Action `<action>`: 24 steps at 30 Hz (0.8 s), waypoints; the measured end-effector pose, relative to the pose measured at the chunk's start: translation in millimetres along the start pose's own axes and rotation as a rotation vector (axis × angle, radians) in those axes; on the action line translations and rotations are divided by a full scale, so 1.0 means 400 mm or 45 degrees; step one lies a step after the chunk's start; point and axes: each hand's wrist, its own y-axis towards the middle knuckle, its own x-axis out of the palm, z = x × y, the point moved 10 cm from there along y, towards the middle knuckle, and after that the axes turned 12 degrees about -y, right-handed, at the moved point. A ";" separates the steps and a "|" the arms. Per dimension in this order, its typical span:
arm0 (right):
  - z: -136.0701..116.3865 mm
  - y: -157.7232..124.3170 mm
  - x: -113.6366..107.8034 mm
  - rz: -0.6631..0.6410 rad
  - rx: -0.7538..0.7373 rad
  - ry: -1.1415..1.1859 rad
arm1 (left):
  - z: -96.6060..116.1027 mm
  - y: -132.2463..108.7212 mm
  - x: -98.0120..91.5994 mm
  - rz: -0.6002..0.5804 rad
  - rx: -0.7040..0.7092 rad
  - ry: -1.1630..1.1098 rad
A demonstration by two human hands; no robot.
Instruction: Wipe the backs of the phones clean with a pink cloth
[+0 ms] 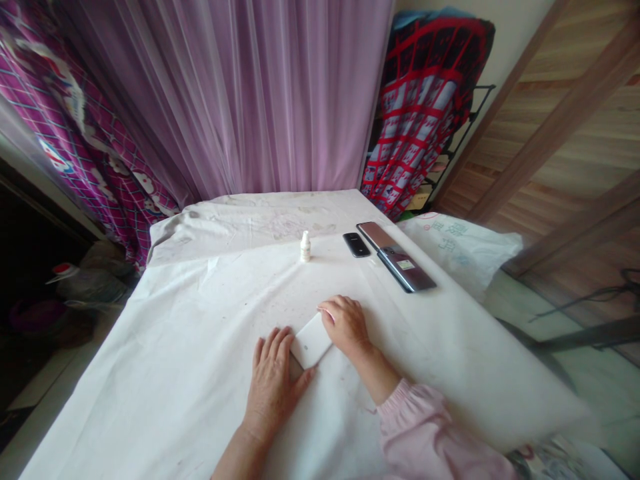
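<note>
On the cloth-covered table lies a white, flat, phone-sized rectangle point(311, 341) with a small grey mark near one end. It looks like a white phone, turned at a slant. My left hand point(273, 373) rests palm down at its near left end, fingers stretched out and thumb along the lower corner. Over the far right end curls my right hand point(346, 323), thumb and fingers closed on that edge. Whether anything small is under the right fingers is hidden.
Beyond my hands stands a small white dropper bottle point(305, 247). To its right lie a small black phone point(357, 245) and two larger phones side by side point(395, 257). A white plastic bag point(457, 250) hangs by the table's right edge. Purple curtains point(250, 100) hang behind.
</note>
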 end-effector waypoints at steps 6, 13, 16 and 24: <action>0.028 0.008 0.000 0.003 0.058 -0.007 | -0.003 -0.001 0.001 -0.001 -0.012 -0.012; 0.037 0.008 0.007 -0.037 0.085 -0.024 | 0.001 0.003 -0.006 0.001 -0.017 -0.019; 0.030 0.006 0.003 -0.045 0.073 -0.029 | 0.002 0.003 -0.007 0.003 -0.017 -0.015; 0.001 -0.003 0.000 -0.053 0.017 -0.027 | 0.000 0.001 -0.005 0.001 -0.020 -0.017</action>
